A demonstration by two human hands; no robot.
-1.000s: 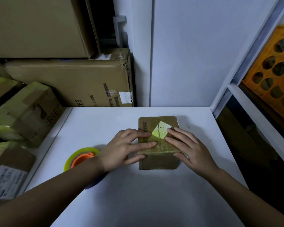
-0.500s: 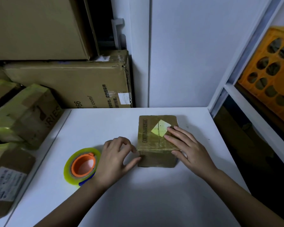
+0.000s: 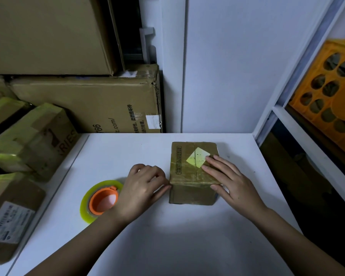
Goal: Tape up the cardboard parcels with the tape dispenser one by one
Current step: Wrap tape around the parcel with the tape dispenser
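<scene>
- A small brown cardboard parcel, wrapped in glossy clear tape, stands on the white table top a little right of centre, toward the far edge.
- A pale yellow diamond-shaped sticker sits on the parcel's top face, beside a printed strip of dark characters along the top's left edge.
- The right hand lies flat on the parcel's top right part, fingers straight and spread, fingertips touching the sticker's right corner; the thumb runs along the near top edge.
- The left hand rests on the table just left of the parcel, fingers loosely curled under and holding nothing; its thumb tip touches the parcel's near left corner.
- A roll of yellowish clear tape on an orange round dispenser core lies flat on the table just left of the left hand, partly hidden by the wrist.
- Several brown cardboard boxes with yellow-green tape are piled left of the table.
- Large plain cardboard cartons are stacked behind them, against the white wall panel.
- An orange plastic crate with rounded cut-outs sits on a shelf at the right.
</scene>
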